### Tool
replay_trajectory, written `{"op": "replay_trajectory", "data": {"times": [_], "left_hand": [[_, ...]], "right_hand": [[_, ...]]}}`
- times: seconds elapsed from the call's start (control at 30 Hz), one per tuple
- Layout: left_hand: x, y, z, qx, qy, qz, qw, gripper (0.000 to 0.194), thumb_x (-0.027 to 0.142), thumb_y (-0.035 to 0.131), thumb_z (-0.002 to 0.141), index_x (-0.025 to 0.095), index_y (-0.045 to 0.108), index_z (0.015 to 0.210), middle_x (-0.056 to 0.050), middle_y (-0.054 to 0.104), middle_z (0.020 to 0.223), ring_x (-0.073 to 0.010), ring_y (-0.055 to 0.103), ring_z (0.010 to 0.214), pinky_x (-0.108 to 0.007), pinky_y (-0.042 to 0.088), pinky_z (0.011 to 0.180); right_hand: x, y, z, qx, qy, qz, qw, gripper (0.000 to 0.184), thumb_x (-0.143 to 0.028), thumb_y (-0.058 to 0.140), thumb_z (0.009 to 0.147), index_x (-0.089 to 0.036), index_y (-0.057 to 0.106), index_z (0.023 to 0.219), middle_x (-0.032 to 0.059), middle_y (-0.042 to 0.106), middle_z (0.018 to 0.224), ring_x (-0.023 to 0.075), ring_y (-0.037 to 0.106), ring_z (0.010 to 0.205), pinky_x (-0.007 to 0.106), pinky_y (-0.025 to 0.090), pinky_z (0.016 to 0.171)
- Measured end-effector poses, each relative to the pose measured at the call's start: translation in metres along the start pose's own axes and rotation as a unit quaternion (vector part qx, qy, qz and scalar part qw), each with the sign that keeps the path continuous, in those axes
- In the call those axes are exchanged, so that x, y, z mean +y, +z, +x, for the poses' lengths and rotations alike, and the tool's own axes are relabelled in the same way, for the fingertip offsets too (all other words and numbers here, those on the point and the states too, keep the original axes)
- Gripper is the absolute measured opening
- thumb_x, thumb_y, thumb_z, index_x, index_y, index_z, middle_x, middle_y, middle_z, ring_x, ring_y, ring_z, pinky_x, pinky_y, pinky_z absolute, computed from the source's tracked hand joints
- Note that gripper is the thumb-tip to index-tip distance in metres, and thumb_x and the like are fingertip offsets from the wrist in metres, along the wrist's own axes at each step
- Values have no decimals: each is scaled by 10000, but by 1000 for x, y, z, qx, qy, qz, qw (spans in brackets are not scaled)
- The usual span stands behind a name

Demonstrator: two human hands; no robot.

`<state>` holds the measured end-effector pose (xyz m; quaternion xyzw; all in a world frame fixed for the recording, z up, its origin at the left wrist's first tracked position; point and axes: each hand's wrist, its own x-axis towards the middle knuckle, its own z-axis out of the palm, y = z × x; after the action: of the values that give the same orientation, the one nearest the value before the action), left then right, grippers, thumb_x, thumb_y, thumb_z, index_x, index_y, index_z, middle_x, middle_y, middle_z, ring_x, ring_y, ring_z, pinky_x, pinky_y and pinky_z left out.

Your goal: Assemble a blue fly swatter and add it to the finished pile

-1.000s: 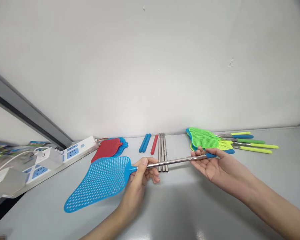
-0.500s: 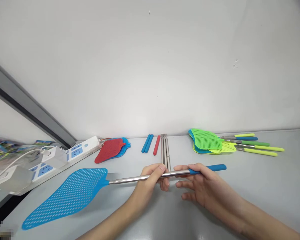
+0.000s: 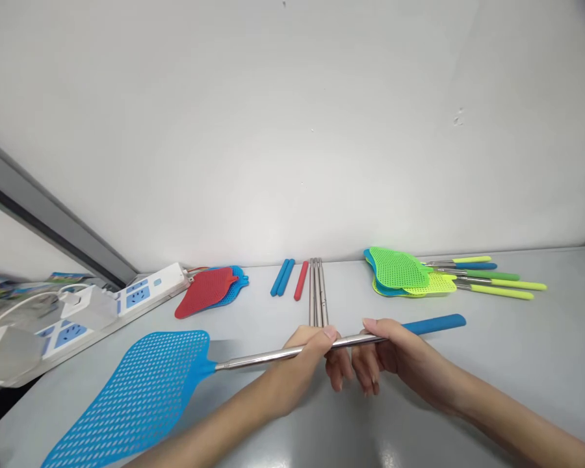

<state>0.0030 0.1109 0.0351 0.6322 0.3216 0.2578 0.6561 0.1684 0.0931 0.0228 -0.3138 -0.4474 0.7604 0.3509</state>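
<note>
Both hands had drawn closer together, and more of the blue sleeve grip (image 3: 433,325) now showed beyond the right hand (image 3: 394,354). Together with the left hand (image 3: 305,351), it held a blue perforated plastic fly swatter (image 3: 141,390) just above the grey tabletop (image 3: 517,383). The swatter's stainless-steel shaft (image 3: 273,357) ran nearly level across the hands, with the mesh head out at 8 o'clock, cut off by the bottom of the view, and the grip pointing towards 3 o'clock.

The left hand was clenched around the shaft, its thumb on top, while the right hand grasped it just short of the grip. Neither hand had released it. Holding it firmly with both hands close together looked like a sound way to keep the shaft straight and free of twist.

Bare steel tubes (image 3: 316,292) lay at 12 o'clock, with a red rod (image 3: 301,281) and two blue rods (image 3: 283,277) just beside them. Stacked green and yellow swatter heads (image 3: 400,270) sat at 1 o'clock, and a red swatter head (image 3: 205,292) and a white power strip (image 3: 151,289) lay at 10 o'clock.
</note>
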Motion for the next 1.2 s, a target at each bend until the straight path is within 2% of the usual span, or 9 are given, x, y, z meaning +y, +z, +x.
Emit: {"op": "replay_trajectory", "data": {"times": [0.17,0.37,0.6,1.0,1.2], "left_hand": [[1,0,-10,-19,-53,-14,998,580,421,185,833,129,588,534,-24,496,451,-124,469,498,-261,369,645],[-1,4,-16,-53,-108,-69,990,574,464,175,819,152,468,437,18,366,312,-104,403,381,-267,377,613],[-11,2,-17,-104,-145,-43,983,581,499,147,807,154,428,433,31,340,306,-81,337,314,-244,354,493],[-7,4,-20,-89,-194,63,975,616,555,89,787,166,387,413,34,304,305,-82,336,349,-215,339,471],[-9,6,-18,-92,-195,46,975,618,528,95,799,160,392,402,34,308,302,-71,319,316,-206,303,420]], "right_hand": [[9,-1,-2,-51,14,2,999,615,-452,134,828,-91,546,548,87,559,604,126,520,496,257,378,521],[21,4,-4,-102,53,31,993,739,-501,12,813,-89,550,517,53,492,435,117,475,400,248,350,463],[43,1,-4,-98,61,77,990,831,-534,-55,783,-86,578,486,74,497,391,123,477,388,260,384,494],[45,8,-4,-86,66,79,991,821,-579,-34,752,-118,527,369,59,436,354,120,458,394,269,393,510],[45,8,-7,-80,81,65,991,806,-545,-50,770,-123,514,379,50,433,362,117,464,416,265,387,563]]}}
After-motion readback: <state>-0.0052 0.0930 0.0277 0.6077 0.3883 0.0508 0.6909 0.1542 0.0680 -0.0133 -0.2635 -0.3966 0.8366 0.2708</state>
